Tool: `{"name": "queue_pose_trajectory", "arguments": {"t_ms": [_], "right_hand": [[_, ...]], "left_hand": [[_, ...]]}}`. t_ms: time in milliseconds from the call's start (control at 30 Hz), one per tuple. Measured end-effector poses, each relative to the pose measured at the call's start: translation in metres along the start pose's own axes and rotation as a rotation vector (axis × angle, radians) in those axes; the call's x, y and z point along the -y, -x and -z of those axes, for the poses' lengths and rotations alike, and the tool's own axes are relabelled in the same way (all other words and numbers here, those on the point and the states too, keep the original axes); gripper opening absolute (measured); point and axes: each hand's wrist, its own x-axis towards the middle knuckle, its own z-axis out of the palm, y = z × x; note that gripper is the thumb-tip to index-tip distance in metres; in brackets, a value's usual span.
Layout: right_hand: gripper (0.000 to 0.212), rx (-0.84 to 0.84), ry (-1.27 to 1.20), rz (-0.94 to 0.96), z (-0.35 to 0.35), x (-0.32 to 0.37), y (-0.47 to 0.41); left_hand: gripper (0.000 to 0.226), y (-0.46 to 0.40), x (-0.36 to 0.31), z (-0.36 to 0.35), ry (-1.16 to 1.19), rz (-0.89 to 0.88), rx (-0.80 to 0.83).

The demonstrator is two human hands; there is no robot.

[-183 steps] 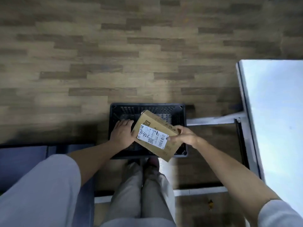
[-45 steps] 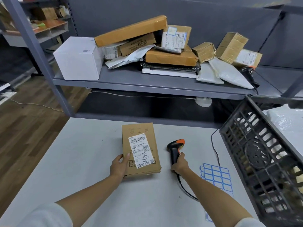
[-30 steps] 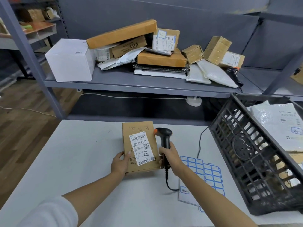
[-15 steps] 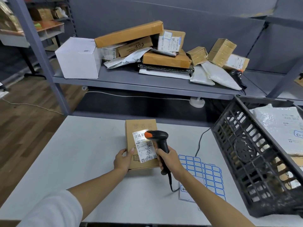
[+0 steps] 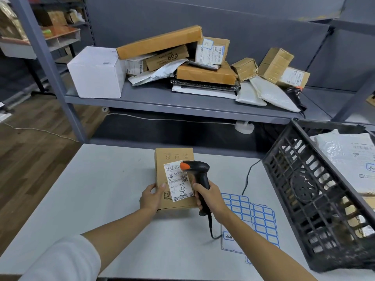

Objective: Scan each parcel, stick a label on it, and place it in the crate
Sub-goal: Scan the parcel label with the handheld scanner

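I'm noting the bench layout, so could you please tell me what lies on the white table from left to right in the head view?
Left hand → cardboard parcel → right hand gripping the scanner → blue label sheets → black crate.

Right hand [image 5: 211, 196] gripping scanner [image 5: 197, 175] — over parcel [image 5: 174, 179], left hand [image 5: 151, 197] steadying
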Motion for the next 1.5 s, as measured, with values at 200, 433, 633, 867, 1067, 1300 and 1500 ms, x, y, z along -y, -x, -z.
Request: {"name": "queue_pose_trajectory", "arguments": {"t_ms": [200, 433, 633, 867, 1067, 1300, 1500], "right_hand": [[0.008, -0.106, -0.085, 0.002, 0.012, -0.006, -0.02], [0.044, -0.106, 0.14, -0.152, 0.015, -0.025, -0.053], [0.084, -0.113, 0.434, -0.183, 0.0, -0.051, -0.07], [0.08, -0.204, 0.601, -0.202, -0.017, -0.066, -0.085], [0.078, -0.217, 0.763, -0.202, -0.014, -0.069, -0.089], [0.061, -0.456, 0.77, -0.22, 0.04, -0.073, -0.076], [0.041, -0.746, 0.761, -0.46, 0.118, -0.11, -0.026]], "left_hand": [[0.056, -0.01, 0.005, 0.017, -0.072, 0.039, -0.02], [0.048, -0.023, 0.022, 0.046, -0.183, 0.086, -0.009], [0.036, -0.025, 0.033, 0.052, -0.186, 0.132, 0.041], [0.035, -0.024, 0.035, 0.051, -0.169, 0.161, 0.079], [0.036, -0.028, 0.032, 0.05, -0.182, 0.144, 0.093], [0.031, -0.029, 0.031, 0.038, -0.207, 0.13, 0.117], [0.037, -0.016, 0.029, 0.016, -0.229, 0.127, 0.162]]}}
